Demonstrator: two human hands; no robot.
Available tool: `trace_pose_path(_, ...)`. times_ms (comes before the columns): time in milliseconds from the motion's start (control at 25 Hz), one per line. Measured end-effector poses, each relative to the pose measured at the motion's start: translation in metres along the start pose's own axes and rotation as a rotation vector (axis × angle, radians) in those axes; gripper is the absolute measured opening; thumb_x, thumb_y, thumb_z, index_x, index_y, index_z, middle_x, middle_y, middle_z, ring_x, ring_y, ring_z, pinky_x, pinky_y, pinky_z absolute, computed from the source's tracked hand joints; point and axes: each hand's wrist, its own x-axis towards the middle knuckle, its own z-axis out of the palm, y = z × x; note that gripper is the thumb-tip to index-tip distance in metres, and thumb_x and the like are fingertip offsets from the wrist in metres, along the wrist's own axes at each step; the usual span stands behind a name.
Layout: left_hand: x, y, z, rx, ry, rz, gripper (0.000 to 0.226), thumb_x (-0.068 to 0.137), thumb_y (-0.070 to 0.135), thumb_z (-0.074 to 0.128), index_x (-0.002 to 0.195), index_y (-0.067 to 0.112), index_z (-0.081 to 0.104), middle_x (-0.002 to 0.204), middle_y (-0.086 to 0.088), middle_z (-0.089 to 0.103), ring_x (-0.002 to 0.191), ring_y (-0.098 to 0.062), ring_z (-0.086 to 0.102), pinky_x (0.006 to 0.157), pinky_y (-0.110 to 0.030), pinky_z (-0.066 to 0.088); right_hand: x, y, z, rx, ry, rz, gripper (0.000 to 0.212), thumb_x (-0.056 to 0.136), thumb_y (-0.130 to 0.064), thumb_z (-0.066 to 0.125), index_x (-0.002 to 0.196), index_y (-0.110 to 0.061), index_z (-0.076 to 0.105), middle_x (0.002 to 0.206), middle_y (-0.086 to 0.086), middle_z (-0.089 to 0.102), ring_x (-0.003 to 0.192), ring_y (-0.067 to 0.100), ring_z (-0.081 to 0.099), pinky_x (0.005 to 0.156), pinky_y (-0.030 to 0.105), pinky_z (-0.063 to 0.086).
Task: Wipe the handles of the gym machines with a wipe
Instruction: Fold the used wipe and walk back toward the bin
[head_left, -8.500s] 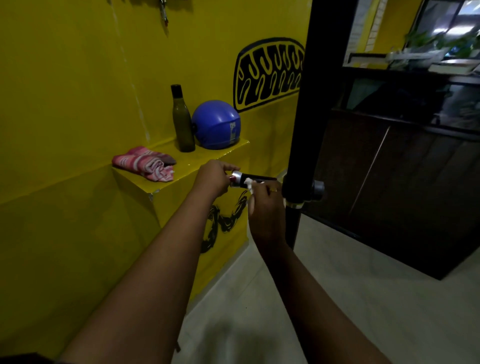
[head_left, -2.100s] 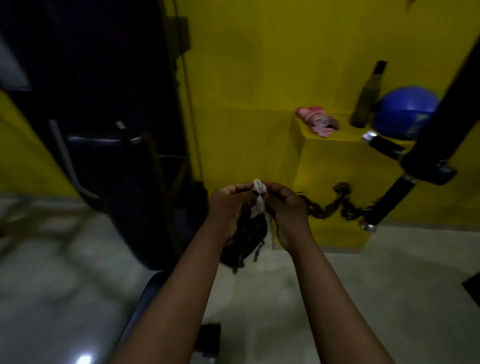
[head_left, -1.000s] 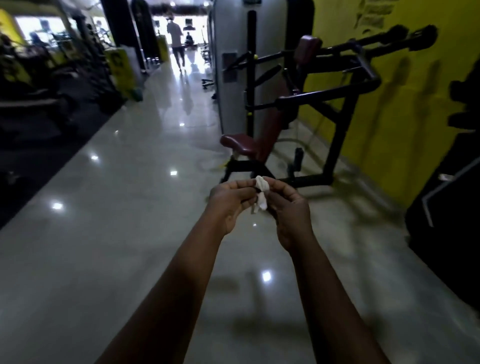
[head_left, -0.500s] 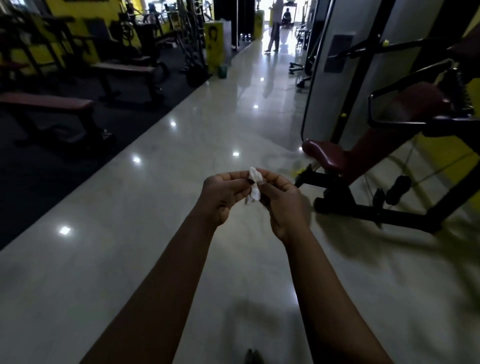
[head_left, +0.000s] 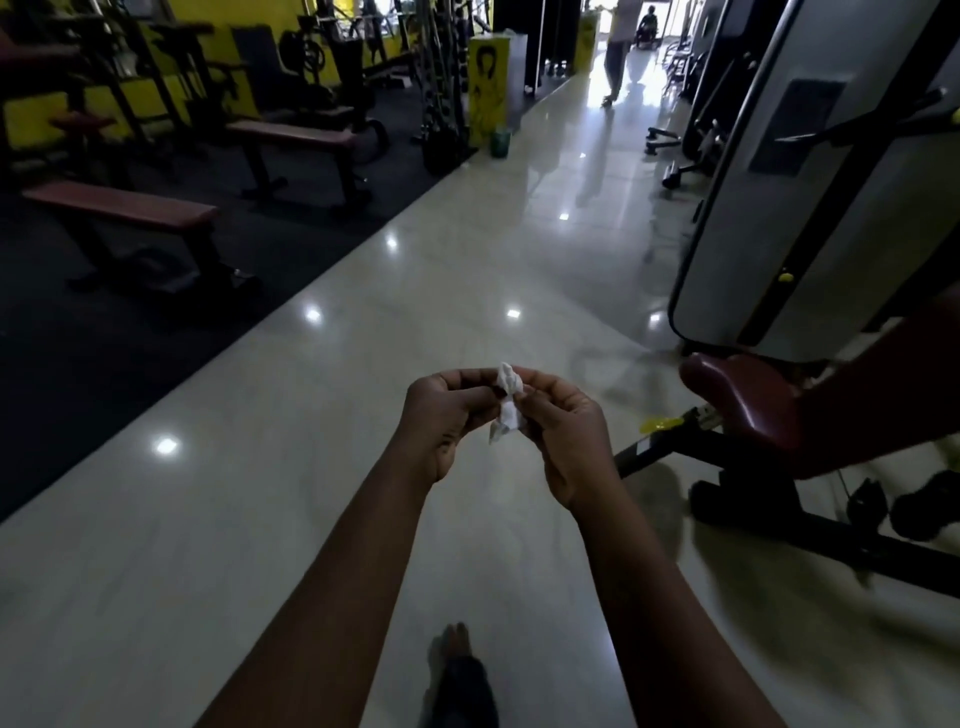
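Observation:
A small crumpled white wipe (head_left: 508, 402) hangs between my two hands, held out in front of me over the shiny tiled floor. My left hand (head_left: 445, 415) pinches the wipe's upper part with curled fingers. My right hand (head_left: 569, 431) pinches it from the other side. A gym machine with a dark red padded seat (head_left: 737, 397) and a black frame stands to my right. No machine handle is within reach of either hand.
A grey weight-stack tower (head_left: 795, 218) rises behind the seat on the right. Dark red benches (head_left: 122, 208) stand on black matting to the left. A yellow pillar (head_left: 488, 93) and a person (head_left: 618, 57) are far down the aisle. My foot (head_left: 457, 675) shows below.
I have turned away from the yellow wall and shelf and moved along the aisle. Both hands have kept pinching the wipe; the red-seat machine has slid to the right of view.

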Motion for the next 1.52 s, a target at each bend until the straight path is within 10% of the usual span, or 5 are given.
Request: trace_pose_path(1520,1.380,0.243,0.023,0.057,0.091,0.011,0.024,0.079,0.000,0.071,0.103,-0.001,0.070,0.089,-0.017,0.073,0.073,-0.020,0.071,0.063,-0.020,0.055,1.403,-0.005,0.071,-0.166,0.009,0.124,0.014,0.084,-0.007,0.068,0.096,-0.006,0.073,0.082,0.016,0.072,0.066,0.020,0.058,0.059,0.027,0.046)
